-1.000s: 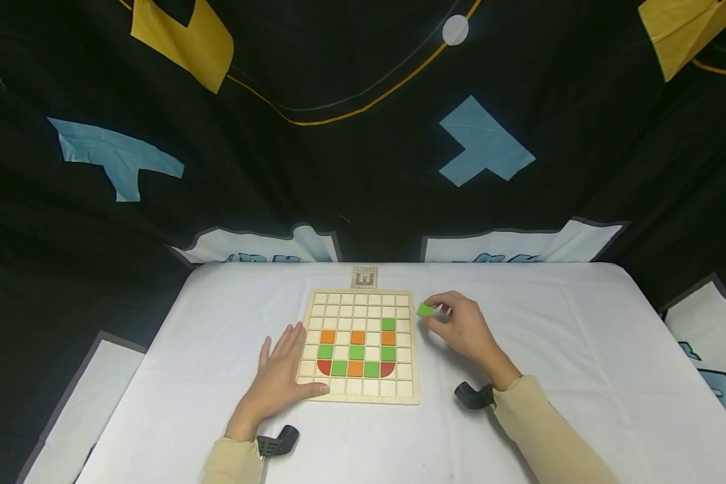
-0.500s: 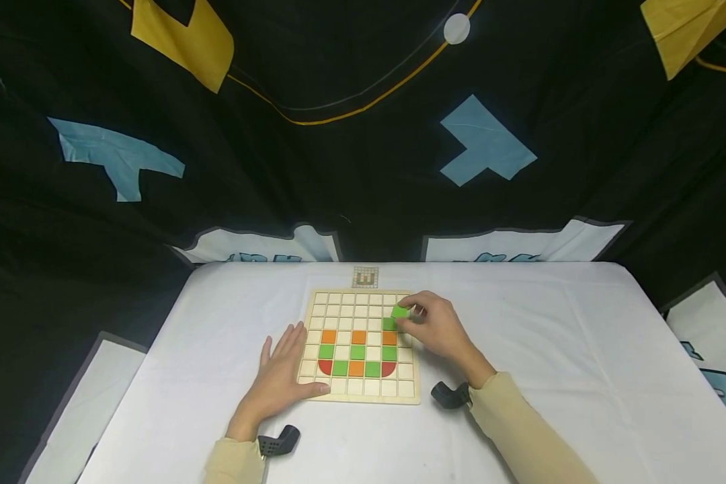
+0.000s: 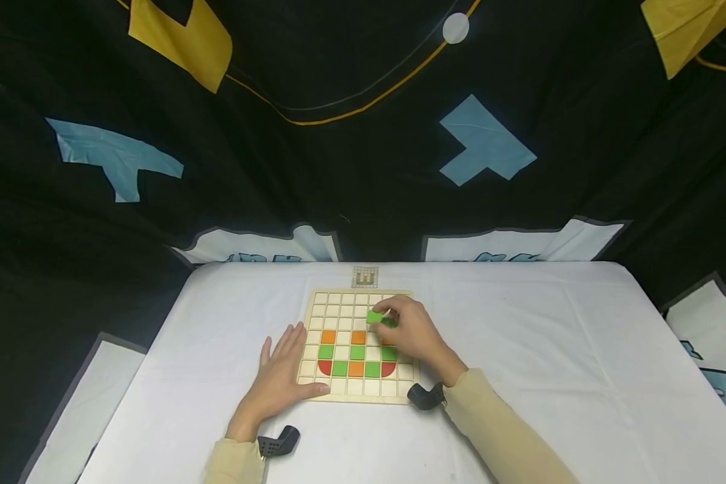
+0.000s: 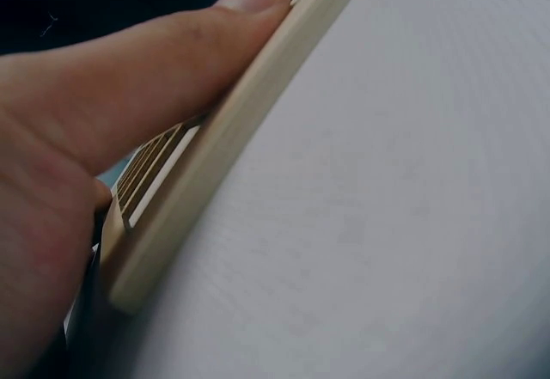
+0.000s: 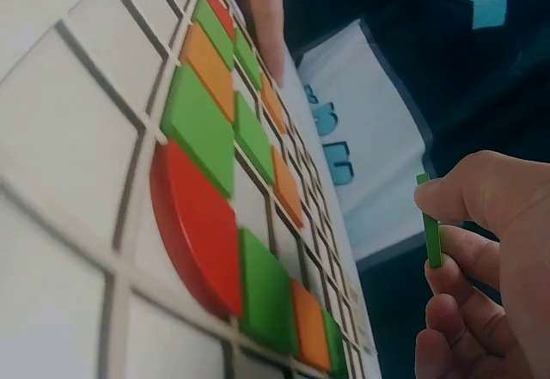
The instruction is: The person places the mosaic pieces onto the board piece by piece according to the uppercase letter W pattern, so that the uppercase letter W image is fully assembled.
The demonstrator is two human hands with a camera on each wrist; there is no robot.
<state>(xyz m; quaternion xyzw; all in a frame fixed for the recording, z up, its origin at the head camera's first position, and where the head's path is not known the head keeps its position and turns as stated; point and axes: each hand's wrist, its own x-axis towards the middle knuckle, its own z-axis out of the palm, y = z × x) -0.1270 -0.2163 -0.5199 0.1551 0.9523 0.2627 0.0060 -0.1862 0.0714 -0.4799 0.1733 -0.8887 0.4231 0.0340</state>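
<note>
My right hand (image 3: 413, 329) pinches a thin green square tile (image 3: 374, 316) between thumb and fingers, over the upper right part of a wooden grid board (image 3: 363, 398). In the right wrist view the tile (image 5: 431, 224) is seen edge-on, held apart from the board. Set in the grid are orange, green and red tiles, among them an orange tile (image 3: 358, 337) and a rounded red tile (image 5: 193, 224). My left hand (image 3: 278, 383) rests along the board's left edge, fingers straight; its thumb (image 4: 172, 61) lies over the near edge.
A small printed pattern card (image 3: 365, 277) lies just beyond the board. White cloth covers the table (image 3: 550, 323). A black curtain (image 3: 339, 188) with blue and yellow shapes hangs behind it.
My right hand has carried the green tile leftward from beside the board to over its grid, now partly covering tiles in the right column. The left hand has stayed in place.
</note>
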